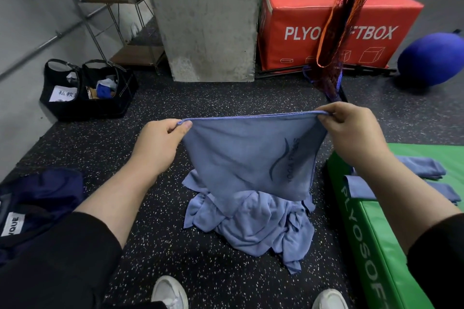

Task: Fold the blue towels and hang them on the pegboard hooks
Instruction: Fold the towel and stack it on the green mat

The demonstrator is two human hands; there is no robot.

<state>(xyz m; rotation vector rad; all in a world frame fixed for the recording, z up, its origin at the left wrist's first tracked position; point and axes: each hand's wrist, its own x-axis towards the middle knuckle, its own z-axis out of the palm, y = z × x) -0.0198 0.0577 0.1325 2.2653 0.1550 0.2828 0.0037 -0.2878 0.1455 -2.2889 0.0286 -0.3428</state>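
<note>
We hold one blue towel [251, 155] taut by its top corners, left hand [160, 143] and right hand [351, 130] each pinched shut on it, directly above the towel pile [251, 223]. If either pinch slackens, the hem drops into the pile (and tangles). Right of the pile, folded towels [421, 165] lie on the green mat [376, 246]; no pegboard shows.

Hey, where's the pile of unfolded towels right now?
The towel pile lies on the speckled floor at centre frame, below the towel stretched between both hands, just left of the green box.
</note>
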